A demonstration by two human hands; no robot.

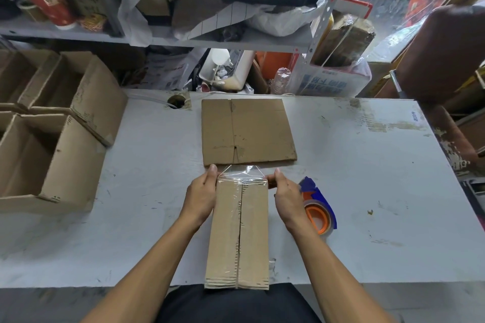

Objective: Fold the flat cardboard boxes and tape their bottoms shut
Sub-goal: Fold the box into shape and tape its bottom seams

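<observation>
Both hands, left [200,193] and right [284,193], grip the taped box [240,231]; no writing legible.

I can't read any text for certain. The white bag [331,83] past the worktop's [367,165] far edge carries blue characters, and the red canister [49,2] on the shelf a label, both too blurred.

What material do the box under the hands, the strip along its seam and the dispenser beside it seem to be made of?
Box: brown corrugated cardboard, matte; fluted ridges show at its near edge.
Strip: clear glossy plastic tape; it glints and the cardboard shows through.
Tape dispenser: probably hard plastic, blue body with orange core, smooth and slightly shiny.
</observation>
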